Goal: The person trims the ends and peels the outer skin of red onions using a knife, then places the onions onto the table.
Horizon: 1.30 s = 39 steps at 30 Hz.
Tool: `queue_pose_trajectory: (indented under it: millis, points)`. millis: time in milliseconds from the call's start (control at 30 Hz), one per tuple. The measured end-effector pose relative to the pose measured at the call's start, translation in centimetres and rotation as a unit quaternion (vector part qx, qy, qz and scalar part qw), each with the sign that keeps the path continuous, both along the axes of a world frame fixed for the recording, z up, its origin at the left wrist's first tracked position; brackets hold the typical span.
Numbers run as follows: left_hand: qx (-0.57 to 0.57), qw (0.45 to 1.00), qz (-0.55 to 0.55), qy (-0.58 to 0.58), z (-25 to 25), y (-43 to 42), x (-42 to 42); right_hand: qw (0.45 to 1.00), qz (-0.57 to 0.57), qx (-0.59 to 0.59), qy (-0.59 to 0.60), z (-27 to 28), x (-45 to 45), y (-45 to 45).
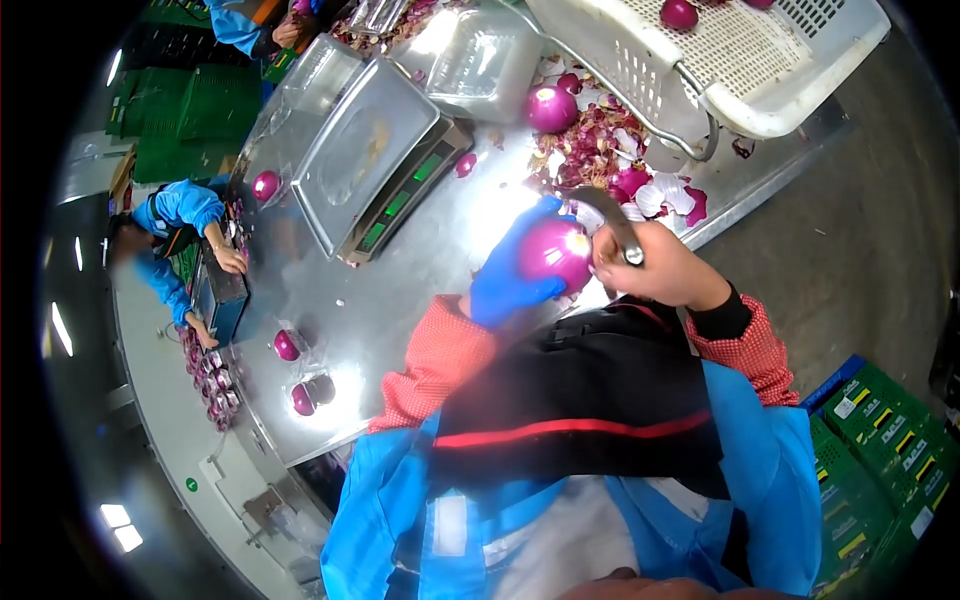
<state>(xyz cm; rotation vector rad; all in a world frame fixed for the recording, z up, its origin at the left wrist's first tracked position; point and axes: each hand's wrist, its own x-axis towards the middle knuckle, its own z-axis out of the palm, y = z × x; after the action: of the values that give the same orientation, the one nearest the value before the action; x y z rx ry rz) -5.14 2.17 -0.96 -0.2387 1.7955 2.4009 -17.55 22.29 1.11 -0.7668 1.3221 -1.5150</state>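
My left hand (497,283), in a blue glove, is closed around a peeled red onion (553,254) in front of my apron. Close against the onion's right side, my bare right hand (665,265) grips a curved knife (611,212), its dark blade arching over the fingers. Just beyond both hands lies a heap of onion skins (600,145), with another red onion (551,109) at its far edge. Part of the right fingers' contact with the onion is hidden.
A scale (375,165) with green displays stands on the metal table (350,300), beside clear plastic tubs (485,62). A white basket (770,125) holds several onions at the top right. Two co-workers in blue sleeves work across the table. Green crates (880,440) stand at lower right.
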Motion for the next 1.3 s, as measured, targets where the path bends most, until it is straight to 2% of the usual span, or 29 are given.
queue_pose_trajectory:
  millis: [33, 100, 133, 167, 233, 267, 300, 367, 467, 567, 600, 633, 700, 767, 900, 1033, 1067, 1100, 1167, 1300]
  points:
    - [-0.016, 1.000, 0.018, -0.008, -0.4, -0.1, 0.1, 0.996, -0.009, -0.065, 0.059, -0.9, 0.1, 0.4]
    - [-0.005, 0.999, 0.036, -0.010, -0.8, -0.3, 0.1, 0.993, -0.108, -0.016, 0.040, -0.9, -0.3, 0.7]
    - [0.021, 0.999, 0.037, -0.006, -0.8, -0.5, 0.3, 0.983, -0.165, 0.059, 0.055, -1.0, -0.4, 0.4]
    - [0.047, 0.998, 0.039, -0.003, -0.7, -0.5, 0.4, 0.939, -0.191, 0.138, 0.250, -2.1, -0.8, 0.3]
    - [0.046, 0.999, 0.006, 0.024, -0.4, -0.5, 0.2, 0.925, -0.197, 0.118, 0.302, -2.5, -0.3, 0.0]
    - [0.046, 0.998, -0.010, 0.034, -0.3, -0.4, 0.3, 0.971, -0.162, 0.076, 0.159, -2.5, 0.1, -0.2]
    - [0.039, 0.999, -0.015, 0.032, -0.3, -0.3, 0.5, 0.977, -0.135, 0.028, 0.161, -2.8, 0.2, -0.5]
    - [0.024, 0.999, -0.024, 0.032, -0.2, -0.3, 0.5, 0.992, -0.066, 0.021, 0.107, -2.0, 0.2, -0.6]
    - [-0.006, 0.999, -0.031, 0.016, 0.1, -0.4, 0.8, 0.987, -0.079, 0.013, 0.139, -2.1, -0.1, -0.9]
    - [0.020, 1.000, -0.008, 0.000, -0.4, 0.0, 1.3, 0.988, -0.001, 0.018, 0.152, -1.8, -0.4, -0.8]
    - [0.011, 1.000, 0.009, -0.004, -0.2, 0.1, 1.3, 0.996, 0.026, 0.002, 0.090, -1.1, 0.3, -0.7]
    - [0.003, 1.000, 0.027, -0.009, 0.1, 0.2, 1.5, 0.995, 0.034, -0.055, 0.080, -1.3, 1.0, -0.9]
    - [-0.046, 0.998, 0.035, -0.018, -0.1, -0.1, 1.9, 0.998, 0.048, -0.048, 0.003, -1.2, 1.4, -0.9]
    - [-0.123, 0.992, 0.020, -0.031, -1.4, -1.5, 3.3, 0.999, -0.036, -0.006, 0.033, -2.0, 1.3, -1.8]
    - [-0.032, 0.999, 0.025, -0.035, -1.9, -1.3, 4.3, 0.998, -0.009, 0.016, 0.055, -2.6, 1.0, -2.3]
    - [-0.021, 0.998, 0.056, -0.027, -1.8, -0.6, 4.5, 0.988, -0.010, 0.004, 0.154, -2.8, 0.4, -2.5]
    - [-0.017, 0.998, 0.052, -0.031, -1.8, -0.5, 4.5, 0.991, 0.012, 0.019, 0.130, -2.4, 0.2, -2.5]
    - [-0.013, 0.998, 0.048, -0.035, -1.8, -0.6, 4.5, 0.983, 0.001, -0.015, 0.185, -2.8, 0.0, -2.5]
    - [-0.016, 0.998, 0.042, -0.046, -1.6, -0.4, 4.5, 0.978, 0.035, -0.009, 0.204, -3.1, -0.2, -2.6]
    - [-0.038, 0.997, 0.054, -0.048, -1.4, -0.5, 4.4, 0.989, 0.108, -0.090, 0.055, -1.7, 0.8, -2.4]
